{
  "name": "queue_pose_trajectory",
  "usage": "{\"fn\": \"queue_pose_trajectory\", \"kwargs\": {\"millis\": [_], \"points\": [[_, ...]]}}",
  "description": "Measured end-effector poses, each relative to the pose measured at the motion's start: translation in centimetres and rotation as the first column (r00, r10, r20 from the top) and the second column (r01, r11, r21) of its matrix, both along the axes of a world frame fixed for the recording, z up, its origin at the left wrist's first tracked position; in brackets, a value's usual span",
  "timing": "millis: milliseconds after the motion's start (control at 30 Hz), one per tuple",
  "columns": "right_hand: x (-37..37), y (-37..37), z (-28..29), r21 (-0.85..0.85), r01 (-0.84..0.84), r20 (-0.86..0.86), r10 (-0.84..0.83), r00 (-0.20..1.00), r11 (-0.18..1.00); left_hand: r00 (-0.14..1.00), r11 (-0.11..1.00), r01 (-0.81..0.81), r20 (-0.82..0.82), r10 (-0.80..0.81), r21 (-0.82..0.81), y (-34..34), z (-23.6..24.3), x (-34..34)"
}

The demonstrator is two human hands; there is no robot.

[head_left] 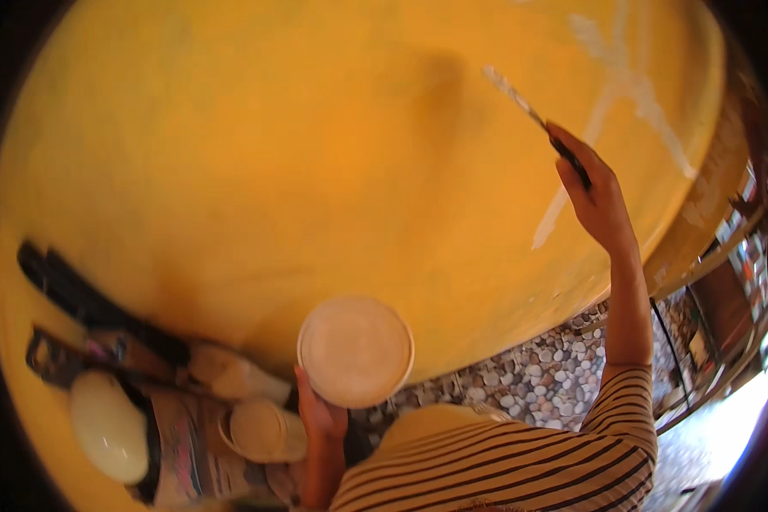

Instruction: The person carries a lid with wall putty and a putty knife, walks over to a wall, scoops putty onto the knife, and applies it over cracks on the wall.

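Observation:
In front of me stands a broad yellow wall (230, 171), with whitish filler streaks (648, 107) crossing on its upper right part. My right hand (596, 200) is raised toward the wall, closed round the black handle of a putty knife (514, 96). Pale filler coats its blade, which points up and left; I cannot tell whether it touches the wall. Low in the middle, my left hand (319, 416) grips a round pale tub (356, 352) by its lower left side. Its round face is turned toward me and looks evenly pale; the fingers beneath are mostly hidden.
At lower left, along the wall's foot, are a hand saw (53, 355), long black objects (94, 294), a glossy cream rounded object (108, 427) and another pale tub (264, 429). Pebble-patterned flooring (555, 367) runs below the wall. Blurred furniture (721, 299) stands far right.

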State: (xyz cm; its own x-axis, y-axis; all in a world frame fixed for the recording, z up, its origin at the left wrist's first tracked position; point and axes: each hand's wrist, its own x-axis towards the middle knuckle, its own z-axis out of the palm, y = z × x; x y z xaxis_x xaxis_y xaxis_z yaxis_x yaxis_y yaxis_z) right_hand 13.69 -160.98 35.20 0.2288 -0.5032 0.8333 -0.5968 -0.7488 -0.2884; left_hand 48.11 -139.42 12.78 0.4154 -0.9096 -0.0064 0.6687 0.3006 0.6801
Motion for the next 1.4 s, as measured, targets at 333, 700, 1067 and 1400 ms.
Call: {"fn": "queue_pose_trajectory", "kwargs": {"millis": [333,700,1067,1400], "points": [[9.1,6.8,-7.7,0.92,-0.336,0.181,0.543,0.82,0.201,0.986,0.982,-0.163,-0.009,0.165,0.093,0.9,0.3,0.9],[12.1,5.3,-10.7,0.983,-0.181,0.155,0.69,0.707,-0.036,0.964,0.961,-0.249,-0.069,0.259,0.123,3.2,-0.3,0.6],[15.6,5.8,-14.3,0.963,-0.254,0.247,0.683,0.687,-0.093,0.95,0.948,-0.289,-0.079,0.301,0.135,3.3,-1.9,1.5],[16.3,6.1,-15.2,0.942,-0.329,0.292,0.659,0.693,-0.072,0.96,0.961,-0.242,-0.113,0.258,0.136,3.2,-1.7,1.5]]}}
